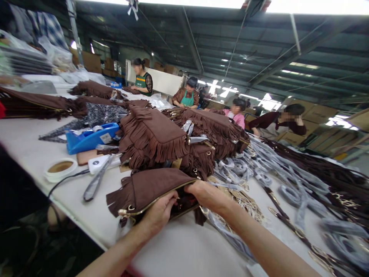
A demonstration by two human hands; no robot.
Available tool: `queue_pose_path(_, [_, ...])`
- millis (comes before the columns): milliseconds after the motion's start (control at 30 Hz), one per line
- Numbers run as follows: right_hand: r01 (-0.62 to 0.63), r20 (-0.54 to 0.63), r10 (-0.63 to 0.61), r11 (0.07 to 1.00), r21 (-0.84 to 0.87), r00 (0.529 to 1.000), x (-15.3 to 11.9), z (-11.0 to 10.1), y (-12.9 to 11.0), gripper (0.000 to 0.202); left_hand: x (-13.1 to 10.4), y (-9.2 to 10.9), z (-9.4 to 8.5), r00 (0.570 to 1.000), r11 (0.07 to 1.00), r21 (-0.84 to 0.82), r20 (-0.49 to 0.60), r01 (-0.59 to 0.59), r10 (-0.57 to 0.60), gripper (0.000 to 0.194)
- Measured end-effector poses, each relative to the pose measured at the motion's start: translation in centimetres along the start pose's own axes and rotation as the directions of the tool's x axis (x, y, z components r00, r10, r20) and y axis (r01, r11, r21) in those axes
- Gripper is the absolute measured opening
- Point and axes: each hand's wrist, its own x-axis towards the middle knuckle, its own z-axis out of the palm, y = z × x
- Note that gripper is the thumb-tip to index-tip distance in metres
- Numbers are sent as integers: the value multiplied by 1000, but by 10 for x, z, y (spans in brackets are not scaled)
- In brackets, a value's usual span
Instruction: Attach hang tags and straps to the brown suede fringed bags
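Note:
A brown fringed handbag (pixel 157 184) lies at the table's near side, its gold zipper undone and the dark opening facing me. My left hand (pixel 158 211) is closed on the near edge of that opening, thumb and fingertips bent together just inside. At the opening's right end, my right hand (pixel 206 194) grips the bag with curled fingers, whose tips are hidden inside. Something small and reddish shows in the dark interior, too unclear to name. Just behind the bag rises a pile of similar brown fringed bags (pixel 155 129).
On the left are a blue tape dispenser (pixel 90 137), a white tape roll (pixel 60 169), a white device with a black cable (pixel 100 163) and a wrapped strap (pixel 96 182). Plastic-wrapped straps (pixel 291 192) cover the right side. Several co-workers sit across the table.

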Motion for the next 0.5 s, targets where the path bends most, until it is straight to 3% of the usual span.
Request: queue_pose_path(500, [-9, 65, 17, 991, -131, 998, -1, -7, 1, 39, 3, -10, 7, 998, 997, -62, 25, 56, -55, 15])
